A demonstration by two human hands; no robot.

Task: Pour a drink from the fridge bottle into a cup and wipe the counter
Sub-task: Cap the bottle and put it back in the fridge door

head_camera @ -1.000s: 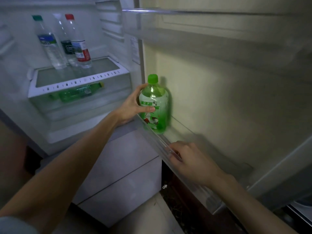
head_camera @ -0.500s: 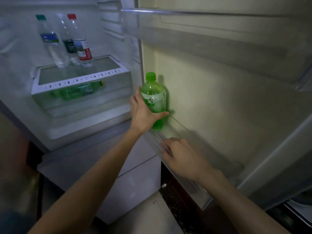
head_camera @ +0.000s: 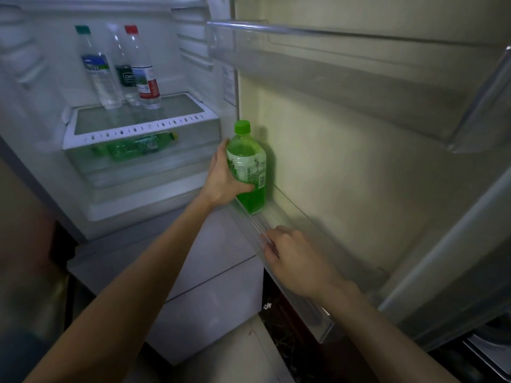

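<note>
Green bottle (head_camera: 247, 167) is stood upright in lower door shelf (head_camera: 309, 305), at the end nearest the fridge interior. It is gripped round the label by L hand (head_camera: 222, 179), fingers wrapped behind, thumb in front. Shelf's front rail is held by R hand (head_camera: 297, 259), fingers curled over it. Three water bottles (head_camera: 102, 78) are seen upright on inner glass shelf (head_camera: 138, 128).

Green bottle (head_camera: 250, 167): bright green liquid, green cap, pale label with small dark print.
Up-left of green bottle, three clear bottles:
- teal-capped bottle (head_camera: 101, 76): blue-green label
- middle bottle (head_camera: 124, 76): dark label
- red-capped bottle (head_camera: 145, 78): white-red label

Left of green bottle: lying bottle (head_camera: 135, 146), green, yellow cap; shelf edge (head_camera: 138, 129), white, dark dashes.
Below-right of green bottle: door rail (head_camera: 318, 313), clear.
</note>
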